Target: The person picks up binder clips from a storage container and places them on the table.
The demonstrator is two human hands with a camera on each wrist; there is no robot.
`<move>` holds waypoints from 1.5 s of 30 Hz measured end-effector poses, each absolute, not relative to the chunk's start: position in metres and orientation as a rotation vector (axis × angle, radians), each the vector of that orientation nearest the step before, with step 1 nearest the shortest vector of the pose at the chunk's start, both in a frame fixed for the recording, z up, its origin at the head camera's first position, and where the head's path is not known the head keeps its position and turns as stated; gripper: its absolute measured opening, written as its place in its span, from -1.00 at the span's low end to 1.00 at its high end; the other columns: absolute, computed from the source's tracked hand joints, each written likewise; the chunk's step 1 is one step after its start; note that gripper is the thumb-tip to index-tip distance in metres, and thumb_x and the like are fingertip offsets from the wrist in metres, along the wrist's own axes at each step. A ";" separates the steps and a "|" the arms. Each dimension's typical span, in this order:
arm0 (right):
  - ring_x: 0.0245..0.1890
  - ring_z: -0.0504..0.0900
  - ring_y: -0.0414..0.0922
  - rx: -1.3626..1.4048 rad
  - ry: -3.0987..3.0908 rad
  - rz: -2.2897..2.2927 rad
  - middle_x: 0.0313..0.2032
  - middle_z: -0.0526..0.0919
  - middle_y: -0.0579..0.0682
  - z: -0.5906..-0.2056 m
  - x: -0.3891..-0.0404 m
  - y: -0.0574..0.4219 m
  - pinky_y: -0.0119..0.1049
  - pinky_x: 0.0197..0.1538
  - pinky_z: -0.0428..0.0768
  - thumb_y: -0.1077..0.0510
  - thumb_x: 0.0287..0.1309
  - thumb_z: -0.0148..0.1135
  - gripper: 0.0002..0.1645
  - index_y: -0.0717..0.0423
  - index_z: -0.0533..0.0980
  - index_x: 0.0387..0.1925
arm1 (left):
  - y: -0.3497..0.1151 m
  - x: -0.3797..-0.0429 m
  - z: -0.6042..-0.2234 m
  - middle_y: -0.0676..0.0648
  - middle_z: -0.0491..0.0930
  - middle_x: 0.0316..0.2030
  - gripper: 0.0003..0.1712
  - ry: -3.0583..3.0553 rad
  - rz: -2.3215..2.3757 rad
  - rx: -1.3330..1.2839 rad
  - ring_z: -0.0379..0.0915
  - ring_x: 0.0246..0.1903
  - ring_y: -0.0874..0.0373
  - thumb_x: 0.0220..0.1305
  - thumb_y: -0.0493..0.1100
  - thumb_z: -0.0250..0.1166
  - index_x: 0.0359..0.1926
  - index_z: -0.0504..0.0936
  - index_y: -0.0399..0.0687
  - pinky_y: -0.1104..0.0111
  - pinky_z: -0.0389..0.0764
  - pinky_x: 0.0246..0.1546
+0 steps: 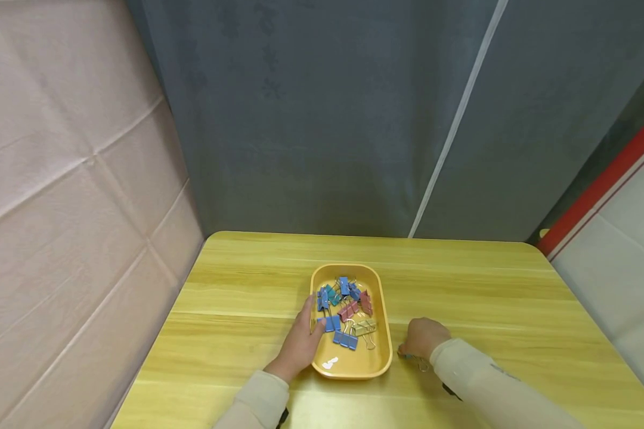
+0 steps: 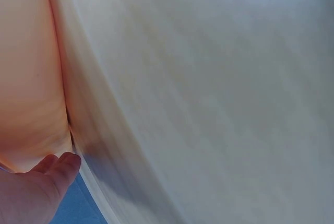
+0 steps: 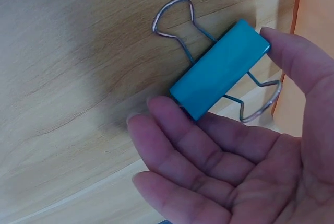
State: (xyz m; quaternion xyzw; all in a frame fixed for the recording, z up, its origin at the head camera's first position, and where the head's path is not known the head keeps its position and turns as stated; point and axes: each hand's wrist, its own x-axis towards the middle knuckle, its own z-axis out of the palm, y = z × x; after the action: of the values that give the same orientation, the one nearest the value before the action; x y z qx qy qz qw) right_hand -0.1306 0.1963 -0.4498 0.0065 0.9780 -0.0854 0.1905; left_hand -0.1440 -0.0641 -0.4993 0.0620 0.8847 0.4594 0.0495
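A yellow-orange plastic tray [image 1: 354, 364] stands on the table, holding several binder clips in blue, pink, teal and pale yellow. My left hand [image 1: 300, 345] grips its left side, the thumb over the rim. In the left wrist view, fingers [image 2: 65, 169] touch the tray's outer wall [image 2: 31, 88]. Right of the tray, low over the table, is my right hand [image 1: 425, 339]. It pinches a teal binder clip [image 3: 222, 70] by its ends between thumb and fingers, both wire handles spread outward. From the head view most of that clip is hidden under the hand.
The wooden table [image 1: 236, 286] has rounded far corners. Behind it hangs a dark grey curtain [image 1: 311, 119], and a pale cloth [image 1: 75, 208] covers the left side. A red-edged white panel [image 1: 622, 238] stands at the right.
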 end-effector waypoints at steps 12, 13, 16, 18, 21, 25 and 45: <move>-0.76 0.24 -0.24 0.024 2.744 -0.230 -0.83 0.29 -0.17 -0.452 -0.130 0.197 -0.47 -0.69 0.26 -0.11 -0.07 0.27 -0.55 0.03 0.41 -0.85 | -0.064 -0.144 -0.499 -0.15 -0.04 0.35 -0.27 2.695 1.409 0.186 -0.04 0.28 -0.15 0.34 0.03 -0.06 0.40 -0.18 0.06 -0.02 0.03 0.24; -0.76 0.25 -0.23 0.026 2.746 -0.228 -0.82 0.30 -0.16 -0.452 -0.130 0.197 -0.46 -0.68 0.27 -0.11 -0.08 0.27 -0.55 0.03 0.41 -0.85 | -0.064 -0.144 -0.499 -0.15 -0.04 0.35 -0.27 2.694 1.409 0.187 -0.04 0.28 -0.15 0.34 0.03 -0.06 0.40 -0.18 0.06 -0.02 0.03 0.24; -0.73 0.30 -0.20 0.026 2.751 -0.221 -0.79 0.37 -0.13 -0.451 -0.131 0.197 -0.42 -0.66 0.32 -0.14 -0.08 0.25 -0.52 0.02 0.37 -0.85 | -0.064 -0.143 -0.498 -0.14 -0.05 0.35 -0.27 2.689 1.413 0.186 -0.04 0.28 -0.15 0.34 0.04 -0.06 0.40 -0.19 0.07 -0.03 0.03 0.24; -0.72 0.34 -0.19 0.022 2.757 -0.217 -0.77 0.41 -0.11 -0.450 -0.131 0.198 -0.39 -0.64 0.35 -0.17 -0.06 0.23 -0.50 0.01 0.35 -0.86 | -0.064 -0.143 -0.498 -0.14 -0.04 0.35 -0.27 2.688 1.414 0.183 -0.04 0.28 -0.15 0.34 0.04 -0.06 0.40 -0.19 0.08 -0.03 0.03 0.23; -0.71 0.37 -0.17 0.014 2.760 -0.219 -0.76 0.44 -0.09 -0.448 -0.131 0.199 -0.37 -0.64 0.39 -0.19 -0.02 0.18 -0.47 0.02 0.35 -0.86 | -0.064 -0.143 -0.498 -0.13 -0.04 0.35 -0.27 2.686 1.414 0.178 -0.04 0.28 -0.15 0.34 0.06 -0.07 0.40 -0.18 0.09 -0.03 0.04 0.23; -0.73 0.35 -0.19 0.018 2.766 -0.241 -0.79 0.43 -0.10 -0.444 -0.133 0.200 -0.38 -0.66 0.35 -0.17 0.02 0.15 -0.48 0.02 0.36 -0.85 | -0.064 -0.143 -0.498 -0.11 -0.05 0.36 -0.27 2.685 1.415 0.174 -0.05 0.28 -0.14 0.33 0.06 -0.07 0.40 -0.18 0.08 -0.02 0.02 0.24; -0.29 0.57 0.16 -0.095 2.920 -0.234 -0.11 0.51 0.34 -0.435 -0.145 0.210 -0.02 -0.38 0.59 -0.08 -0.01 0.20 -0.32 0.37 0.42 0.00 | -0.064 -0.144 -0.499 -0.12 -0.04 0.35 -0.27 2.680 1.413 0.180 -0.03 0.27 -0.15 0.34 0.05 -0.07 0.40 -0.19 0.09 -0.03 0.03 0.23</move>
State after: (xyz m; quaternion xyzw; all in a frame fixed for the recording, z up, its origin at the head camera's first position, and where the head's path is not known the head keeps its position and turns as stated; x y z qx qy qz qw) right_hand -0.1449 0.2102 -0.4353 -0.0321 0.9907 -0.0794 0.1052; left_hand -0.1439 -0.0645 -0.4995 0.0592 0.8817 0.4649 0.0535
